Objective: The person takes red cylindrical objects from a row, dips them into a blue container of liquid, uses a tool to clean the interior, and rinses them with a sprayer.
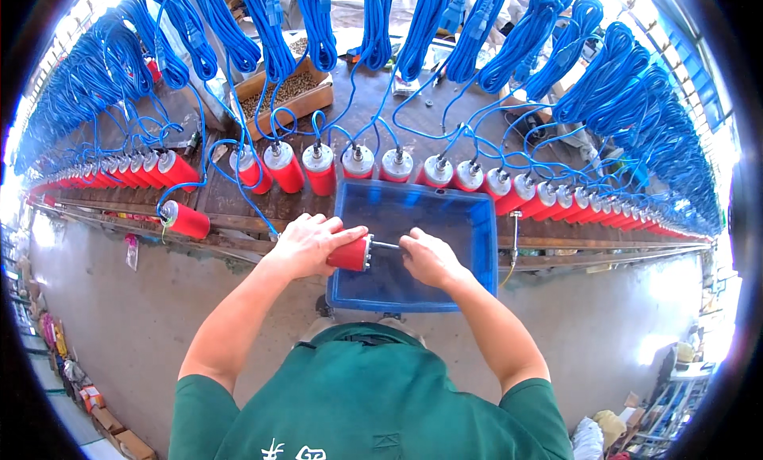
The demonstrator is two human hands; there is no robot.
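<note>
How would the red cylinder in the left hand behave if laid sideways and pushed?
The red cylinder would probably roll, its side being round. It seems stiff: the left hand leaves no visible dent. Its metallic end hints at weight.

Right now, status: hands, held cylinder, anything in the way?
Left hand gripping red cylinder, held sideways. Right hand on metal rod at cylinder's end face. Blue tub below; nothing seen blocking either hand.
</note>
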